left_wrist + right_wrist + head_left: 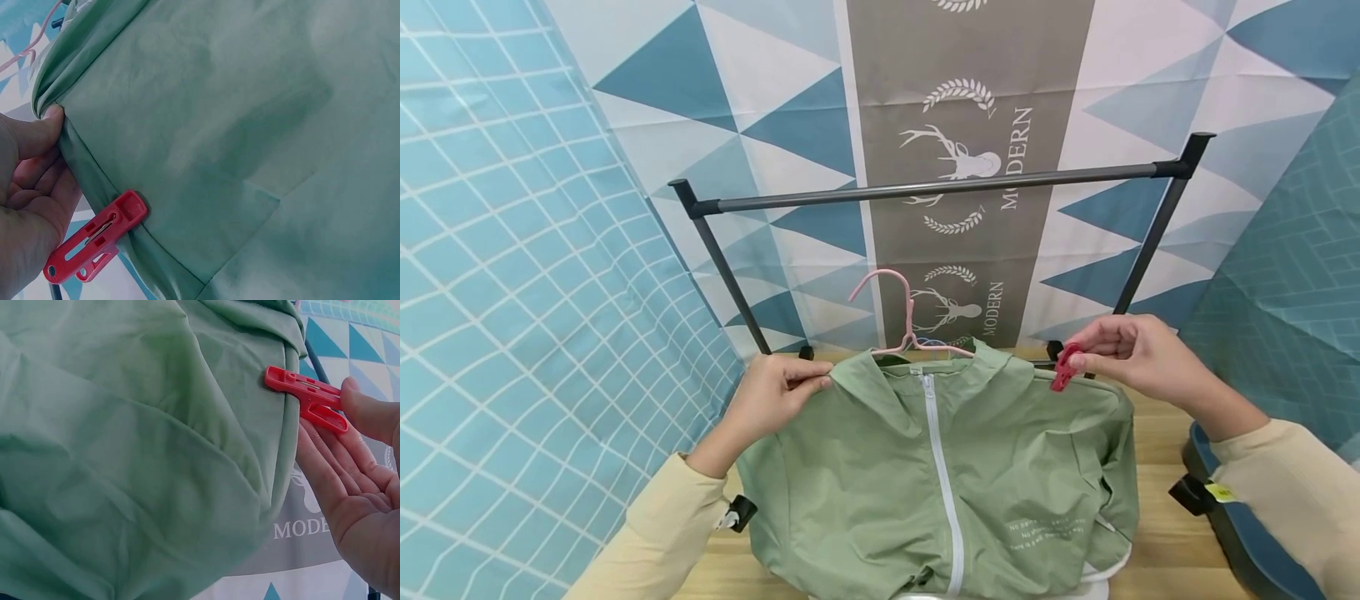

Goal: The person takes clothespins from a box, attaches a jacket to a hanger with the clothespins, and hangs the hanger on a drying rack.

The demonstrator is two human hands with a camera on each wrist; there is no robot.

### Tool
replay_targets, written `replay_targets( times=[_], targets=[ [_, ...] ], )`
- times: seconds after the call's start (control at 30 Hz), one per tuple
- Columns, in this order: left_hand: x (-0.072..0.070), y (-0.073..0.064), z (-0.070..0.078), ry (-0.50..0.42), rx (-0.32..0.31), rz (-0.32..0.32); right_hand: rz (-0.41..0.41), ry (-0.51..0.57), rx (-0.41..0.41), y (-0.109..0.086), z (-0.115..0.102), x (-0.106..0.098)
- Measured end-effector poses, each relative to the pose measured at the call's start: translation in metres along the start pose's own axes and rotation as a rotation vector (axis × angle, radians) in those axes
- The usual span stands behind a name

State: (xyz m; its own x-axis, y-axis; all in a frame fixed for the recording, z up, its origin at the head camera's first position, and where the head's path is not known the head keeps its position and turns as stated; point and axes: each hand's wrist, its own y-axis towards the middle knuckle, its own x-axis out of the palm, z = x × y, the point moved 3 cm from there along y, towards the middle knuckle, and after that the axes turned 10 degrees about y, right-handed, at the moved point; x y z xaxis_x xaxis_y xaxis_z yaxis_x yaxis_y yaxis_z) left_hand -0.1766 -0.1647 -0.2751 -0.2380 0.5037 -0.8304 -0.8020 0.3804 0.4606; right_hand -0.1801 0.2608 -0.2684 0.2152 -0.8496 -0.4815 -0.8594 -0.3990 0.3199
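Observation:
A light green zip jacket (850, 467) with a white zipper hangs on a pink hanger (909, 304), whose hook stands free above the collar. My left hand (767, 398) pinches the fabric at the jacket's left shoulder, thumb on top. Just beside that hand, a red clothespin (128, 212) is clipped over the shoulder edge in the left wrist view; the head view hides it. At the opposite shoulder my right hand (1142, 358) holds a second red clothespin (1064, 368) by its handles. In the right wrist view its tip overlaps the shoulder seam.
Behind the jacket stands a dark metal rack with a horizontal bar (940, 188). A blue, dark-rimmed object (1262, 525) lies at the right on the wooden table (1180, 508). Patterned cloth (790, 108) covers the walls. Some white material (1097, 588) shows under the jacket's hem.

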Motion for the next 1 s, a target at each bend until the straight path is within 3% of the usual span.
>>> replay_targets(
  times=[0.23,0.57,0.73,1.0],
  targets=[
    [0.002,-0.001,0.002,0.027,-0.003,-0.015,-0.072,-0.016,0.048,0.002,0.005,0.005],
    [0.000,0.000,0.002,0.007,-0.006,-0.004,-0.085,-0.091,-0.004,0.001,0.000,-0.001],
    [0.000,0.001,0.002,0.010,-0.004,-0.009,-0.029,-0.159,-0.060,0.003,-0.012,-0.001],
    [0.000,0.004,0.004,0.028,0.010,0.004,0.105,-0.433,-0.213,0.007,-0.044,0.017]
  ],
)
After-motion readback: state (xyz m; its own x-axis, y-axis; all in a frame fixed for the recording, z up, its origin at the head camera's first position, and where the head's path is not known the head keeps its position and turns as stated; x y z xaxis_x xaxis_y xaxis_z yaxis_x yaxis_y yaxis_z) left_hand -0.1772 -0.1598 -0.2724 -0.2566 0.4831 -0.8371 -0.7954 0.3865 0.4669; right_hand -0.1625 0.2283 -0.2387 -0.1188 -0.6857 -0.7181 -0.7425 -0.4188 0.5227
